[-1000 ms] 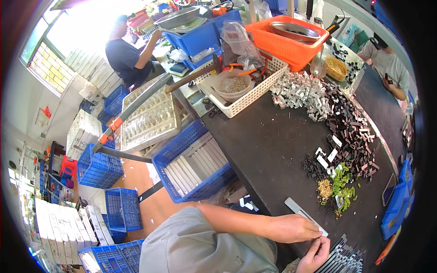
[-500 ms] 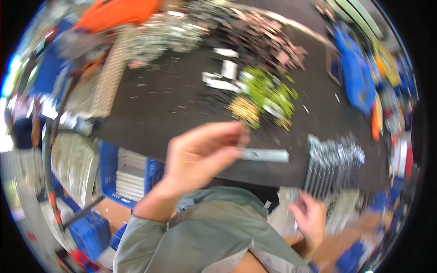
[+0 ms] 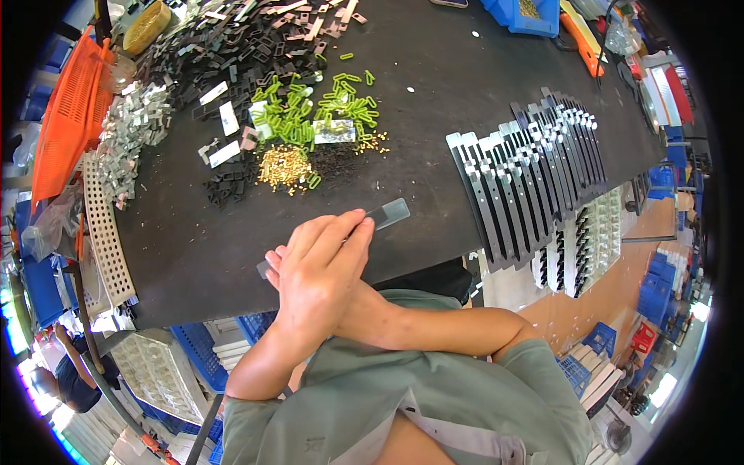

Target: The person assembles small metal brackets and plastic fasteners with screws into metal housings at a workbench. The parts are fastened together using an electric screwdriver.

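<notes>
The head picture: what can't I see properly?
All in the head view:
Hidden: the middle of the long flat grey strip, behind the bare left hand.
Hidden: much of the bare right hand, beneath the left.
Cut off: the blue plastic bin, by the top edge.
Too small: the exact shapes of the gold pieces.

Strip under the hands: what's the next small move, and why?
I'd probably ease the right hand out from beneath the left hand: they're crossed, with right fingers showing near the left end of the strip, so the overlap may hamper both. Whether either grips is hidden.
</notes>
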Demonstrator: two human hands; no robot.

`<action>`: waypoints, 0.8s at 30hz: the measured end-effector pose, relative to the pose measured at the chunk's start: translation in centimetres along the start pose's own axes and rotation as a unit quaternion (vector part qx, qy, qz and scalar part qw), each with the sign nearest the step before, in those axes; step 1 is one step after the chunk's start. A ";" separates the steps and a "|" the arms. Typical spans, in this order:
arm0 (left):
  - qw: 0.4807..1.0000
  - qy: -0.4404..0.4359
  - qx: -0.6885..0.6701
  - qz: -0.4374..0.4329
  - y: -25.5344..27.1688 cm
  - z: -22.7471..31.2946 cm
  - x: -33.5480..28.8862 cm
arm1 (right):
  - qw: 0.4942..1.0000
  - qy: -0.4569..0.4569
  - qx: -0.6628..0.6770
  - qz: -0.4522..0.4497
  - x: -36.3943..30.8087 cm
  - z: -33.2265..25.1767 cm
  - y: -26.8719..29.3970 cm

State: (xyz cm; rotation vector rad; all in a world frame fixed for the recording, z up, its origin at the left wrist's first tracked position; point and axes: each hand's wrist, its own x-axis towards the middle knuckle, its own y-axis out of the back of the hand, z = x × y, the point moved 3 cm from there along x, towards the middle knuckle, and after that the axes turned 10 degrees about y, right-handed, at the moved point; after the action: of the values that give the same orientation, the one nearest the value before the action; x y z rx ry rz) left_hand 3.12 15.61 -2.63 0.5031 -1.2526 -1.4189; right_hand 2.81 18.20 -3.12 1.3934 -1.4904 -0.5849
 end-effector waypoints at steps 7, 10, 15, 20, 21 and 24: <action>0.995 -0.081 0.033 -0.044 -0.3 1.1 2.5 | 0.907 -0.098 0.402 0.074 -0.3 0.3 -4.3; 0.966 -0.214 -0.039 -0.139 0.6 1.0 4.6 | 0.980 -0.079 0.178 0.032 -0.1 0.2 -3.0; 0.889 -0.355 -0.127 -0.260 2.8 2.4 6.6 | 0.976 -0.076 0.201 0.023 -0.1 0.5 -2.0; 0.932 -0.141 -0.195 -0.269 4.5 -3.4 8.1 | 0.999 0.009 0.037 0.015 -1.1 1.2 1.0; 0.930 -0.073 -0.238 -0.270 4.8 -5.0 8.1 | 0.989 0.012 0.115 0.088 -1.0 1.5 1.5; 0.924 -0.048 -0.239 -0.295 5.1 -7.4 6.8 | 0.956 0.017 0.180 0.233 -2.5 2.2 4.0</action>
State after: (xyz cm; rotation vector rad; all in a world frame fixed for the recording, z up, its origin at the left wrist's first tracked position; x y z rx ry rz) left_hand 9.73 7.46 1.53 0.4920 -0.7987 -2.2068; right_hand -1.33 20.84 -1.41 1.2398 -1.8823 0.0081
